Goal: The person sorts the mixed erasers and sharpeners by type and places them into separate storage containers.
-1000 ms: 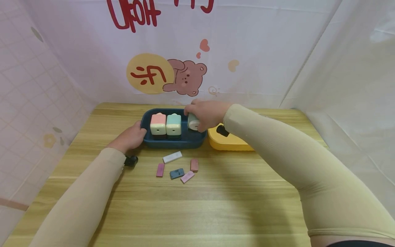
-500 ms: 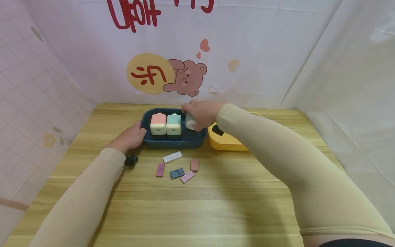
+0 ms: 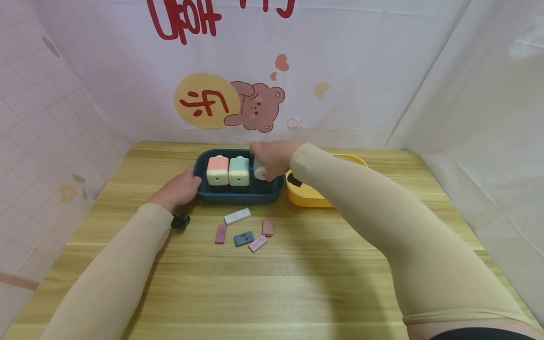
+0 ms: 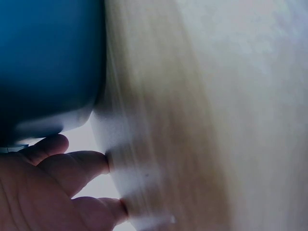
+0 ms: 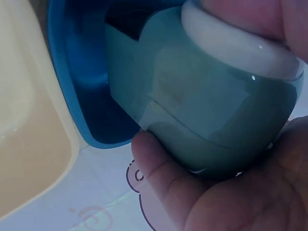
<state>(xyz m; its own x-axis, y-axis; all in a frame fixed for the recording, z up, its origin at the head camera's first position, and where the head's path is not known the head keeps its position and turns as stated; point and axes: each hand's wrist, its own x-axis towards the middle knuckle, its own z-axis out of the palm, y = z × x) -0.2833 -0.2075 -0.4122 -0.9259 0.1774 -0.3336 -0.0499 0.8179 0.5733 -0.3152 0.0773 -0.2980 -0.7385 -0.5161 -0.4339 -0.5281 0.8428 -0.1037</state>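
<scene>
A grey-green pencil sharpener with a pale front is gripped by my right hand inside the right part of a blue basket. In the right wrist view, a finger lies along the side of the sharpener and another digit presses its white end. Two more sharpeners stand side by side in the basket, a pink and cream one and a teal and cream one. My left hand holds the basket's left rim; its fingers show beside the basket's outer wall in the left wrist view.
A yellow basket stands right of the blue one, partly behind my right arm. Several erasers lie in front: white, magenta, blue-grey, light pink and red-pink. A printed cloth hangs behind the table.
My right hand has moved left with the grey-green pencil sharpener, closer to the teal one, uncovering more of the yellow basket. My left hand and the blue basket have stayed put.
</scene>
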